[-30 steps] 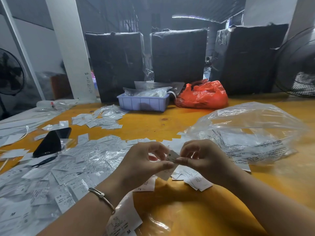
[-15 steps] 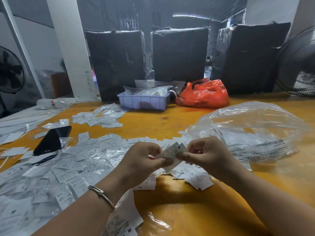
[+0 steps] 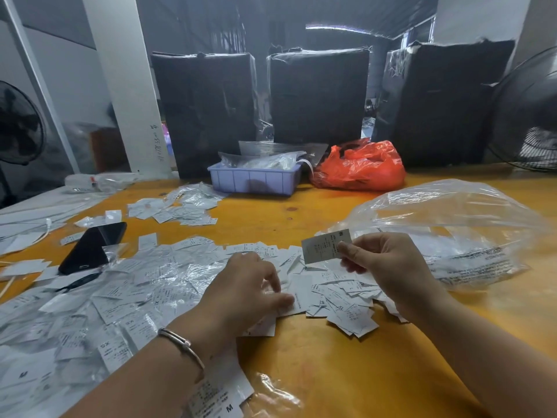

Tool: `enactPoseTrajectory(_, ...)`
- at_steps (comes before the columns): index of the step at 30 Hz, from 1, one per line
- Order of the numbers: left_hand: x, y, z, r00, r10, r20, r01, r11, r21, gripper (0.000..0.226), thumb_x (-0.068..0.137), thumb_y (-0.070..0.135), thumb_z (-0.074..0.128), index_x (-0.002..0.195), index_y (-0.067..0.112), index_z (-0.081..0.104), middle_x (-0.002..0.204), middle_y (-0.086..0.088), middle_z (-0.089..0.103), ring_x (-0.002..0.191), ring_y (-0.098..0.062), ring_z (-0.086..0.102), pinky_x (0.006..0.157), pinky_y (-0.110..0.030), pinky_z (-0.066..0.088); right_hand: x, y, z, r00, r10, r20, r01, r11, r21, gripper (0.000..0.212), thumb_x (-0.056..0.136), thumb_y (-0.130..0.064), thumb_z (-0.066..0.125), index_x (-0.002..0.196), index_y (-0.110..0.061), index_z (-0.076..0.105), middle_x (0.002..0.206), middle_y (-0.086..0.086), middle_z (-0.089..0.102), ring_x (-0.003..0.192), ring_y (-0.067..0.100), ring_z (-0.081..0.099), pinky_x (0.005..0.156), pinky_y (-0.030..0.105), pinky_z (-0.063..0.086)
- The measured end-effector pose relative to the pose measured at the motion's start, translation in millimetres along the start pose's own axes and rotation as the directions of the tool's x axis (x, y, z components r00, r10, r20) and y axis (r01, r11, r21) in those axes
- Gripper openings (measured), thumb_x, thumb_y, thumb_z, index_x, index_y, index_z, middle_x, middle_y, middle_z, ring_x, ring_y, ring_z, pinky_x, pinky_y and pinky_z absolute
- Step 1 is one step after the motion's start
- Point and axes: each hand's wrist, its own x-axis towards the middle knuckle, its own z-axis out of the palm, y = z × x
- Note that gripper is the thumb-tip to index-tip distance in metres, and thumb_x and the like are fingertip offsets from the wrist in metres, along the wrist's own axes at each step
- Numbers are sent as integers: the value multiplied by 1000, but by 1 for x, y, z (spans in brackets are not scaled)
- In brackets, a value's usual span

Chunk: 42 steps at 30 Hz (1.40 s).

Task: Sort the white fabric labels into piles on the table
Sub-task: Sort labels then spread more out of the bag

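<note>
- A person's right hand (image 3: 388, 267) pinches a single white rectangular fabric label (image 3: 324, 246) marked "M" between thumb and forefinger, lifted above the yellow wooden table (image 3: 346, 372)
- The left hand (image 3: 247, 292), fingers loosely curled, grips another white label (image 3: 297, 294) at the edge of the loose heap of white printed labels (image 3: 343, 300) between both hands
- A crumpled clear plastic bag (image 3: 446, 224) lies just beside the right hand; a black smartphone (image 3: 92, 248) rests among labels in clear sleeves at left
</note>
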Motion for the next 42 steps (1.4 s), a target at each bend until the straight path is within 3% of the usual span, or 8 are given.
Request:
enactPoseTrajectory(5, -2, 4, -6, 981, -19, -193, -42, 950, -309, 33, 95, 47, 43, 111, 26, 62, 108, 10, 59, 105, -10, 52, 81, -26, 41, -2, -2, 4, 953, 71, 293, -107, 989, 106, 22, 69, -30, 71, 73, -9, 75, 67, 11, 70, 62, 16, 62, 60, 19, 50)
enactPoseTrajectory(10, -8, 14, -16, 994, 45, 95, 35, 714, -699, 45, 86, 44, 55, 127, 26, 56, 110, 5, 67, 90, -2, 66, 68, -15, 54, -7, -11, 5, 861, -18, 508, -78, 983, 166, 19, 72, -37, 74, 71, -18, 77, 74, 10, 71, 70, 16, 62, 66, 20, 50)
enactPoseTrajectory(15, -11, 16, -21, 983, 135, 128, 21, 601, -799, 39, 82, -13, 62, 113, 10, 65, 95, -18, 72, 77, -13, 68, 68, -20, 55, -9, -17, 4, 867, -43, 497, -41, 987, 157, 16, 71, -35, 73, 65, -20, 75, 80, 11, 71, 73, 16, 60, 62, 18, 47)
enactPoseTrajectory(24, -11, 14, -19, 998, 45, -35, -54, 590, -806, 18, 68, 24, 77, 79, 10, 73, 70, -5, 69, 64, -11, 61, 60, -17, 50, -2, -13, -7, 990, -40, -134, 67, 977, 201, 25, 79, 8, 59, 63, -8, 51, 61, 3, 57, 64, 22, 58, 53, 32, 46)
enactPoseTrajectory(31, -12, 12, -23, 996, 77, -44, -76, 467, -881, 17, 66, 19, 76, 81, 14, 71, 90, -13, 75, 79, -22, 71, 71, -25, 56, -4, -6, 2, 999, 24, 24, -25, 999, 40, 19, 81, 5, 60, 82, -13, 68, 70, 5, 68, 61, 9, 61, 55, 22, 51)
enactPoseTrajectory(35, -11, 13, -22, 996, 85, -40, -74, 447, -891, 26, 66, 18, 80, 85, 6, 69, 89, -15, 74, 78, -25, 72, 69, -26, 57, -4, -8, 4, 995, -26, 94, 20, 998, 55, 49, 85, 0, 64, 120, -35, 59, 80, 14, 68, 71, 26, 62, 64, 31, 55)
enactPoseTrajectory(39, -12, 14, -22, 995, 90, -41, -80, 480, -874, 29, 73, 31, 72, 87, 5, 70, 89, -11, 75, 80, -23, 71, 70, -24, 56, -6, -9, 8, 988, -53, 145, 50, 998, 27, 33, 90, -3, 54, 87, -24, 78, 86, 4, 73, 75, 34, 57, 61, 25, 44)
enactPoseTrajectory(42, -12, 14, -21, 994, 84, -71, -105, 535, -838, 30, 73, 32, 72, 84, 5, 72, 81, -7, 73, 73, -15, 67, 66, -19, 53, -9, -16, 8, 960, -48, 275, 22, 995, 97, 34, 80, -41, 63, 83, -10, 76, 81, 19, 66, 65, 17, 53, 55, 16, 38)
